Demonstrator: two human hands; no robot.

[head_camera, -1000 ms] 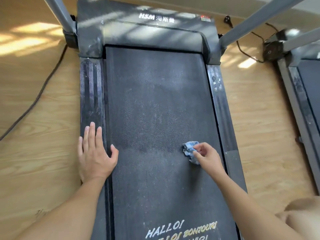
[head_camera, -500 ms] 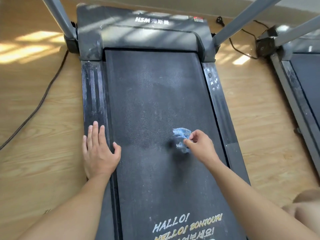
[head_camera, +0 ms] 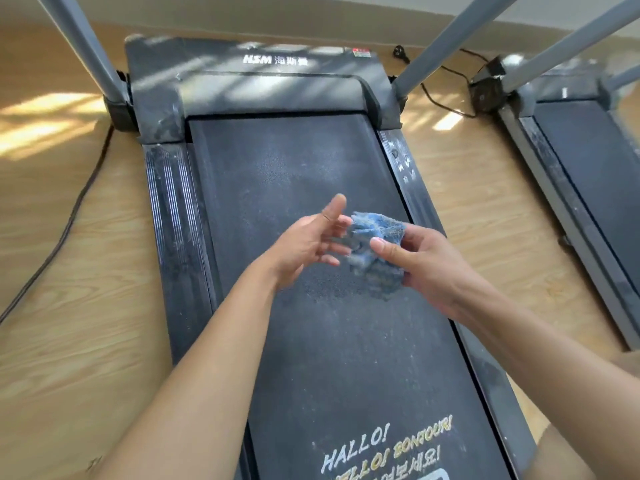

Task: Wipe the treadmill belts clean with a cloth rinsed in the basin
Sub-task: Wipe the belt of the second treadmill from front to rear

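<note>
The blue cloth [head_camera: 377, 242] is held over the middle of the treadmill belt [head_camera: 294, 168], bunched into a crumpled wad between both hands. It is gripped by the right hand [head_camera: 427, 268]: the thumb is pressed across the cloth's near face and the fingers are curled round behind it. From that hand the cloth sits at about 10 o'clock, with a loose corner hanging down at 6 o'clock beneath the thumb.

The left hand [head_camera: 306, 244] is seen just beside the cloth, at its 9 o'clock, with the palm turned towards it. Its fingers are spread and straight and the thumb is raised towards 12 o'clock. The fingertips are blurred at the cloth's left edge, so whether they touch it cannot be told.

A pale dusty film is seen on the belt towards 12 o'clock, up to the motor cover [head_camera: 263, 77] marked HSM. Yellowish lettering reading HALLO! [head_camera: 356, 448] is printed on the belt at 6 o'clock. A ribbed side rail [head_camera: 169, 209] is seen at 9 o'clock, and a black power cable [head_camera: 69, 220] is trailed over the wooden floor [head_camera: 69, 341] beyond it. A second treadmill [head_camera: 588, 161] is parked at 2 o'clock.
</note>
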